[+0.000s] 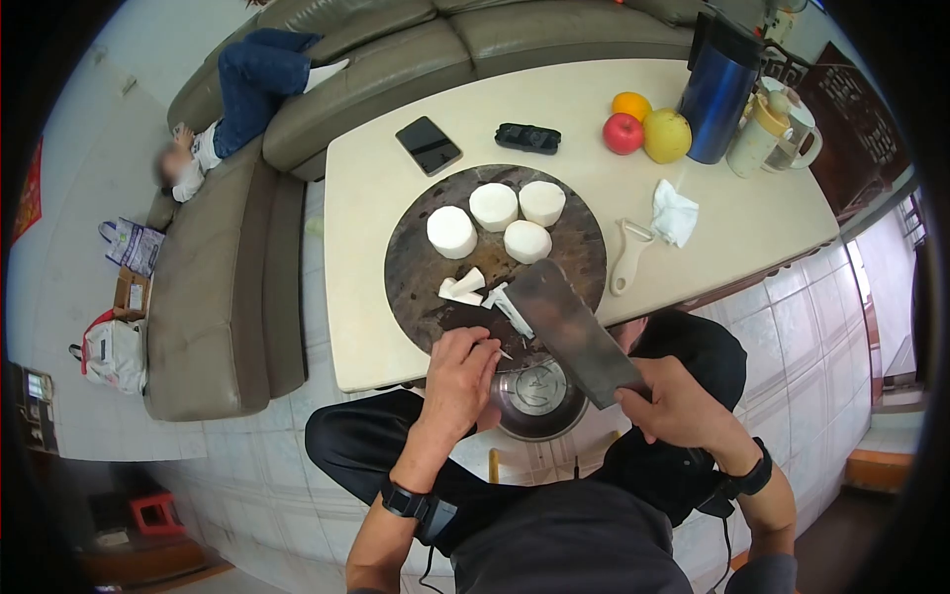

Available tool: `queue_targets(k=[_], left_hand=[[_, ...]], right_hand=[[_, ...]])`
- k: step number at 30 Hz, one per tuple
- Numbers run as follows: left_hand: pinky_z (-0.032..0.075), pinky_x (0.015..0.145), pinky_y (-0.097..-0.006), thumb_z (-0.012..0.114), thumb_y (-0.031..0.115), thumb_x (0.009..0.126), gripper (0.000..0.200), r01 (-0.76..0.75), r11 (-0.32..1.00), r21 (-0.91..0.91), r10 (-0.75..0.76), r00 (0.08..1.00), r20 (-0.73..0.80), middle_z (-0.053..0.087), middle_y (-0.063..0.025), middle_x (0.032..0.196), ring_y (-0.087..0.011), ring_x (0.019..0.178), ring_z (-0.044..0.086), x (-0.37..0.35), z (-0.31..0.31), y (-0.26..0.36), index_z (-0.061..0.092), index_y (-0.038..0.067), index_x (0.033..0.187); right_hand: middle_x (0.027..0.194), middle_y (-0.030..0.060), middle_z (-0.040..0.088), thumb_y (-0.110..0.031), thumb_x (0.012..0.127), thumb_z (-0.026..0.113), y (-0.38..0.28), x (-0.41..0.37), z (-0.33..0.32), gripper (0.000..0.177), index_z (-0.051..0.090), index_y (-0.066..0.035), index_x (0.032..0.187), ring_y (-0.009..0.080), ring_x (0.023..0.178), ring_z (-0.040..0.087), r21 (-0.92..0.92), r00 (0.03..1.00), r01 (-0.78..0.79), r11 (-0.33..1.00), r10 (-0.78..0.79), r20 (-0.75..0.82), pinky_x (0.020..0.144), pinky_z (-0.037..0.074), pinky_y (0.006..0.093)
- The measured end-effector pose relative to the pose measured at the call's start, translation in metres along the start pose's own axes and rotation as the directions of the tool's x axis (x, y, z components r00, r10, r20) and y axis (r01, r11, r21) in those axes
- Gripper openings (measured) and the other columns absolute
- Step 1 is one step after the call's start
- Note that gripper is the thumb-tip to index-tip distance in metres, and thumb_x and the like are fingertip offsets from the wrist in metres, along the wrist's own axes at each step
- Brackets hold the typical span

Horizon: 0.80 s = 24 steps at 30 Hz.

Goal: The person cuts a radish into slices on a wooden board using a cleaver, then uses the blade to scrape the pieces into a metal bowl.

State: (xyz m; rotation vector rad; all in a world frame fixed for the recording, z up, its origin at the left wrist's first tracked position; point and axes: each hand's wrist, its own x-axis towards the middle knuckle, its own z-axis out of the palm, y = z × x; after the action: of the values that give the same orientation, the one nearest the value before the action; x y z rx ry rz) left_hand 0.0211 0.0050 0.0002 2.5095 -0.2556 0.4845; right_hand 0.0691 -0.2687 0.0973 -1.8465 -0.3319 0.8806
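My right hand (673, 401) is closed round the handle of a wide cleaver (574, 337), whose blade slants up and left over the round dark board (421, 213). My left hand (460, 381) is at the board's near edge, fingers bent together, with a small white sliver (505, 352) by the fingertips; whether they grip it is unclear. Thin white strips (513, 312) lie beside the blade. Short white chunks (462, 288) sit left of them. Several thick white round pieces (452, 233) stand on the board's far half. Below the board's edge is a metal bowl (539, 401).
Right of the board lie a peeler (629, 257) and a crumpled tissue (674, 213). Fruit (667, 136), a blue flask (720, 94) and jugs (760, 134) stand farther back. A phone (428, 146) and a black case (527, 138) lie behind the board. A person (247, 89) reclines on the sofa.
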Motion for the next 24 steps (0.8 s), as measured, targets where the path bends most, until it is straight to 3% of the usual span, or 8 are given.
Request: queue_targets(k=[1,2,4,6,9,24], left_hand=[[0.049,0.086,-0.0417,0.072,-0.001,0.078,0.022,0.003,1.000,-0.001,-0.003,1.000,0.001,0.063,-0.0134,0.109,-0.0328,0.100,0.059,-0.005,0.002,0.003,0.069,0.001,0.100],[0.049,0.086,-0.0419,0.073,-0.001,0.077,0.024,0.007,1.000,0.020,-0.006,0.999,-0.040,0.063,-0.0135,0.109,-0.0331,0.101,0.060,-0.010,0.005,0.006,0.069,0.001,0.101],[0.049,0.087,-0.0422,0.073,-0.001,0.077,0.025,0.013,0.999,0.035,-0.011,0.997,-0.073,0.064,-0.0136,0.109,-0.0334,0.102,0.060,-0.014,0.008,0.011,0.069,0.002,0.101],[0.050,0.086,-0.0422,0.075,-0.002,0.074,0.028,-0.014,0.989,0.148,0.039,0.985,-0.167,0.064,-0.0140,0.109,-0.0339,0.100,0.061,-0.015,0.007,0.018,0.070,0.001,0.102],[0.050,0.085,-0.0426,0.072,-0.004,0.072,0.033,-0.129,0.984,0.127,0.146,0.980,-0.133,0.062,-0.0154,0.111,-0.0334,0.102,0.061,-0.026,0.009,0.010,0.069,-0.003,0.105],[0.052,0.083,-0.0405,0.075,-0.003,0.071,0.032,-0.133,0.984,0.119,0.146,0.984,-0.104,0.063,-0.0136,0.106,-0.0312,0.100,0.062,-0.025,0.010,0.006,0.069,-0.003,0.102]], right_hand=[[0.057,0.0068,0.057,-0.006,0.091,0.057,0.013,0.002,0.003,0.012,0.057,0.003,0.084,0.0147,0.042,0.053,-0.189,0.992,0.111,0.976,-0.120,-0.037,0.043,0.041,0.0288],[0.057,0.0068,0.057,-0.006,0.091,0.057,0.013,0.002,0.007,0.012,0.057,0.003,0.084,0.0147,0.042,0.053,-0.188,0.992,0.109,0.976,-0.118,-0.037,0.043,0.041,0.0288],[0.060,0.0226,0.053,-0.009,0.084,0.064,0.012,0.002,0.015,0.017,0.054,0.003,0.078,0.0404,0.055,0.057,-0.424,0.953,0.254,0.869,-0.300,-0.045,0.053,0.045,0.0448],[0.059,0.0214,0.053,-0.009,0.084,0.063,0.011,0.003,0.022,0.016,0.054,0.002,0.079,0.0402,0.055,0.057,-0.488,0.944,0.276,0.828,-0.330,-0.025,0.052,0.045,0.0456],[0.056,0.0192,0.054,-0.010,0.085,0.061,0.009,0.005,0.026,0.014,0.054,0.001,0.080,0.0398,0.055,0.059,-0.605,0.919,0.325,0.727,-0.394,0.021,0.050,0.045,0.0472],[0.050,0.0132,0.048,-0.008,0.082,0.064,0.003,0.009,0.033,0.013,0.053,-0.002,0.077,0.0341,0.048,0.056,-0.688,0.917,0.355,0.633,-0.379,0.124,0.047,0.042,0.0440]])
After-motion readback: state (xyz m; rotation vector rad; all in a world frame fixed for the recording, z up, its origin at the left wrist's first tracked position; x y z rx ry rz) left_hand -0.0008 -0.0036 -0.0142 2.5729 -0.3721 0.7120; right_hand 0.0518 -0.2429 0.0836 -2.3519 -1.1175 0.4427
